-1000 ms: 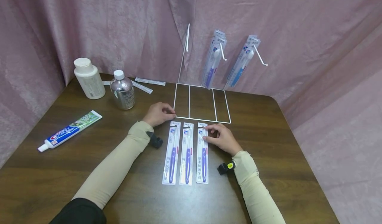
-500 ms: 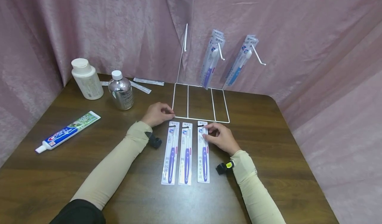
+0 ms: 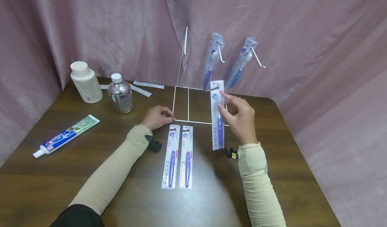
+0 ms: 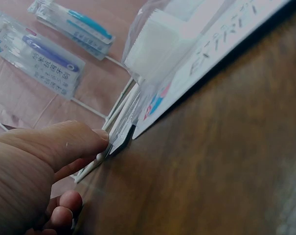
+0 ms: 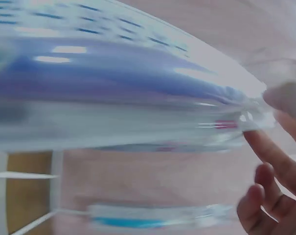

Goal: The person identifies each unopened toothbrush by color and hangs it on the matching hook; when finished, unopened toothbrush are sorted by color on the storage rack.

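My right hand (image 3: 242, 121) pinches a packaged purple toothbrush (image 3: 215, 126) by its upper edge and holds it raised over the front of the white wire display rack (image 3: 199, 122). Close up in the right wrist view, the toothbrush pack (image 5: 113, 83) is blurred, with thumb and fingertip at one end. My left hand (image 3: 157, 117) pinches the rack's front left corner; the thumb presses on the wire in the left wrist view. Two more packaged purple toothbrushes (image 3: 170, 160) lie side by side on the table just before the rack.
Packaged purple toothbrushes (image 3: 211, 62) hang on the rack's middle hook, blue ones (image 3: 240, 64) on the right hook (image 3: 258, 57). The left hook (image 3: 185, 40) is bare. A toothpaste tube (image 3: 66, 136), white bottle (image 3: 87, 86) and silvery bottle (image 3: 121, 97) stand or lie at left.
My right hand has lifted the rightmost toothbrush pack off the table and carried it up and forward toward the rack. The left hand stays at the rack's corner.
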Available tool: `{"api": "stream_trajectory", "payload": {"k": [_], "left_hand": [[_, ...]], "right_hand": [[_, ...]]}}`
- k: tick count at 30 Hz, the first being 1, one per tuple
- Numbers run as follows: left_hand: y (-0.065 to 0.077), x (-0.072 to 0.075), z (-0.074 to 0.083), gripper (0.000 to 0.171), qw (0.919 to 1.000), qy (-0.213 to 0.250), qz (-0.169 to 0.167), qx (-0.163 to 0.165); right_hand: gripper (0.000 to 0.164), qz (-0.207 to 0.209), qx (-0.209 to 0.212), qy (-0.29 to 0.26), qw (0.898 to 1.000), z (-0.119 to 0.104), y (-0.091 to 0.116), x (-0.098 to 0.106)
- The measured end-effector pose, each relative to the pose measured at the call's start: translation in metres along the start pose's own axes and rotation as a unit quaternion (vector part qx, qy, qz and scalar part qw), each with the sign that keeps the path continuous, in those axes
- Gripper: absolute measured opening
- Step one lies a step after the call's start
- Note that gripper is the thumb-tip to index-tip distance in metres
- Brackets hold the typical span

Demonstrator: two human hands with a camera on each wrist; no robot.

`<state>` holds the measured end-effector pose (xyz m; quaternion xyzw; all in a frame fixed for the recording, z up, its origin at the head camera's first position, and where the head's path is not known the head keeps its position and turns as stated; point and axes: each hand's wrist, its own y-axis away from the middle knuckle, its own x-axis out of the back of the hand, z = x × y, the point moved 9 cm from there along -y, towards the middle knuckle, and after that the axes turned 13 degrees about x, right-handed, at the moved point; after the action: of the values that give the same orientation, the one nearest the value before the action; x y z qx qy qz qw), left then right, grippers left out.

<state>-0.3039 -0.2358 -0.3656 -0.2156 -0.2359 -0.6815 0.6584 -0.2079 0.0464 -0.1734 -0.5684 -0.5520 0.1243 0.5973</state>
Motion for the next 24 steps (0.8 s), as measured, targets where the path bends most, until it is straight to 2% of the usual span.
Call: {"api": "stream_trajectory", "payload": {"k": [4,8,12,16,24], "left_hand": [[0.002,-0.007,-0.001,0.015,1.0,0.003,-0.006,-0.007],[0.005,-0.01,0.0,0.015,1.0,0.003,-0.005,-0.007],[0.008,-0.007,0.003,0.014,1.0,-0.001,0.001,-0.007],[0.01,-0.003,0.007,0.014,0.9999,-0.005,0.006,-0.009],[0.008,0.004,0.007,0.013,0.9998,-0.009,0.012,-0.012]], "right_hand": [[0.04,0.101,0.02,0.017,0.995,-0.017,-0.021,0.021],[0.039,0.141,0.008,0.034,0.989,-0.018,-0.033,0.023],[0.039,0.152,-0.018,0.024,0.988,-0.01,-0.041,0.013],[0.039,0.146,-0.034,0.02,0.988,0.002,-0.048,-0.002],[0.036,0.114,-0.054,0.082,0.989,0.033,-0.07,-0.03]]}}
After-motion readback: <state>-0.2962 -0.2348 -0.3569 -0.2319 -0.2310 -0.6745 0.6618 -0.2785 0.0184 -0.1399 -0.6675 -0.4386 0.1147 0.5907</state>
